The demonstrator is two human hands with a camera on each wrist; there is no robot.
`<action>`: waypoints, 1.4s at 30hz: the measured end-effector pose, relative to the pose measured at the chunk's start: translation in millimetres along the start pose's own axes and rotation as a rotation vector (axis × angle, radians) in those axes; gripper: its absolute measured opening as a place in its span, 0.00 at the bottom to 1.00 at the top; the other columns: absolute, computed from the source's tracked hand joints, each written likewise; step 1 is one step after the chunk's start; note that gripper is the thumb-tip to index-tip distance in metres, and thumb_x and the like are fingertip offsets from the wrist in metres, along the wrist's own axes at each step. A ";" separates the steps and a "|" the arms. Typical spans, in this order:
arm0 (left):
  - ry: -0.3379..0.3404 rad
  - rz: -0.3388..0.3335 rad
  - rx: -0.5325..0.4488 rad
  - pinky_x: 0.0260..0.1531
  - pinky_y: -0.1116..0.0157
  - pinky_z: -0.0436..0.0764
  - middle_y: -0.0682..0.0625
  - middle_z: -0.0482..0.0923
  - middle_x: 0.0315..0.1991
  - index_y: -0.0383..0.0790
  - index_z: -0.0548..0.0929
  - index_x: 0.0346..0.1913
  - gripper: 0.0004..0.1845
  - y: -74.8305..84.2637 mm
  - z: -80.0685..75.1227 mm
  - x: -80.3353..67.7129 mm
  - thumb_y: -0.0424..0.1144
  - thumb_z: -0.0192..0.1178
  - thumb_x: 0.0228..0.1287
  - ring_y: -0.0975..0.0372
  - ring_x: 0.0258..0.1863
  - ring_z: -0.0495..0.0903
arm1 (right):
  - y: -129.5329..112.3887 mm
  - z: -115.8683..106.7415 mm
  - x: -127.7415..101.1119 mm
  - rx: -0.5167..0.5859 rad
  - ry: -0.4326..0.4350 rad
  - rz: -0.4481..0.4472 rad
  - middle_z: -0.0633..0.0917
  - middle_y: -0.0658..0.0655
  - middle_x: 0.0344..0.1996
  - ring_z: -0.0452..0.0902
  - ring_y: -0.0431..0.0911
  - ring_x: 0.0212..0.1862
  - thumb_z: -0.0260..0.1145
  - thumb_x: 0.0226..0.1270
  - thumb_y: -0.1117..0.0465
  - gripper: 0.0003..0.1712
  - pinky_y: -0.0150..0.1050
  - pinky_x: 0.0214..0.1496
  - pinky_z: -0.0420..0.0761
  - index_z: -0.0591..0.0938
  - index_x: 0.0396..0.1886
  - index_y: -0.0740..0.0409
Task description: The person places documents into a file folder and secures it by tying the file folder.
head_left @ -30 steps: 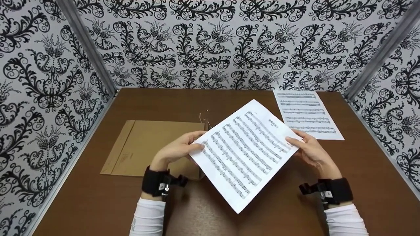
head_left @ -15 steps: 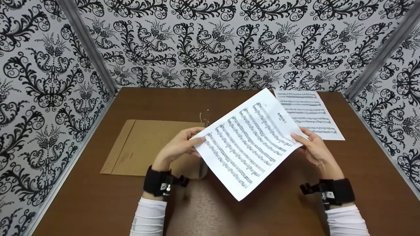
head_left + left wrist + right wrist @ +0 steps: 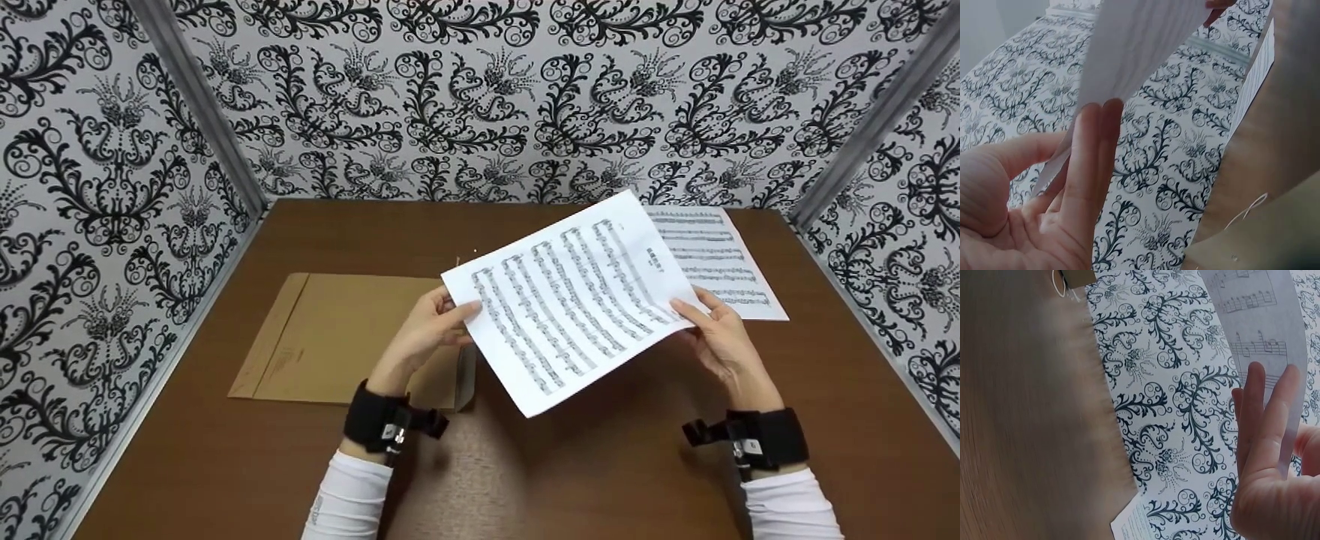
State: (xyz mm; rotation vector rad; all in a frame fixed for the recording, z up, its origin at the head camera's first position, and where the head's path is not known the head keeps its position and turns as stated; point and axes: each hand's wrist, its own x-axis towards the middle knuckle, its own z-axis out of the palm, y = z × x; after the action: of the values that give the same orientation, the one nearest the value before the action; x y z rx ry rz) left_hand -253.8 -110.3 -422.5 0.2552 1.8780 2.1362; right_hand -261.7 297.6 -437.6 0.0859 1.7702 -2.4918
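Observation:
A sheet of printed music (image 3: 562, 315) is held up above the table, its staves turned sideways in the head view. My left hand (image 3: 431, 326) pinches its left edge between thumb and fingers. At the opposite edge, my right hand (image 3: 720, 337) grips the paper with the thumb on the printed face. In the left wrist view the left fingers (image 3: 1086, 163) lie straight against the back of the sheet (image 3: 1129, 62). The right wrist view has two right fingers (image 3: 1266, 416) spread behind the paper (image 3: 1266, 320), with printed staves showing on that side too.
A brown cardboard envelope (image 3: 352, 330) lies on the left of the brown table (image 3: 600, 480), a string at its far right end. Another music sheet (image 3: 742, 262) lies at the back right, partly covered by the held one. Patterned walls (image 3: 480, 97) enclose the table.
The held sheet has turned anticlockwise, its lower corner rising and its top corner shifting right. My left hand has moved slightly right and up; the right hand stays nearly in place.

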 end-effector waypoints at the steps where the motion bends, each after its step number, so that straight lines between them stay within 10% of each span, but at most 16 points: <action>1: 0.012 0.003 -0.001 0.31 0.70 0.88 0.55 0.87 0.37 0.27 0.73 0.65 0.20 -0.5 2.5 0.5 0.33 0.57 0.74 0.66 0.32 0.89 | 0.2 1.1 -0.3 0.001 0.003 0.000 0.91 0.46 0.34 0.88 0.36 0.35 0.60 0.75 0.69 0.14 0.27 0.38 0.86 0.85 0.45 0.45; 17: 0.134 0.130 0.052 0.35 0.67 0.88 0.40 0.89 0.46 0.33 0.79 0.61 0.18 -14.3 31.5 3.4 0.36 0.61 0.73 0.62 0.34 0.91 | 2.8 16.6 -2.7 0.040 0.053 -0.017 0.91 0.45 0.35 0.88 0.36 0.36 0.60 0.75 0.70 0.15 0.28 0.40 0.86 0.86 0.42 0.44; 27: 0.096 0.123 0.032 0.35 0.67 0.88 0.38 0.89 0.47 0.31 0.77 0.63 0.19 -12.8 27.0 4.1 0.32 0.60 0.72 0.62 0.34 0.91 | 1.4 17.6 -7.0 -0.026 0.016 -0.007 0.91 0.45 0.35 0.89 0.37 0.35 0.60 0.75 0.69 0.15 0.29 0.40 0.87 0.84 0.46 0.43; 42: -0.039 0.064 0.024 0.40 0.63 0.90 0.40 0.89 0.49 0.29 0.75 0.65 0.21 -15.5 -1.4 1.8 0.30 0.58 0.72 0.58 0.38 0.92 | -5.4 2.4 -18.8 -0.228 -0.353 0.044 0.92 0.51 0.44 0.92 0.43 0.43 0.58 0.75 0.73 0.21 0.35 0.45 0.89 0.74 0.61 0.48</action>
State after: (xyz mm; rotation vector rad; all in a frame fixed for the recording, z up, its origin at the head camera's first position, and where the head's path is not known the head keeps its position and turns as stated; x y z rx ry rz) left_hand -254.5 -109.2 -438.1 0.3643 1.8994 2.1343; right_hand -243.6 297.8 -430.0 -0.3066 1.8528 -2.0950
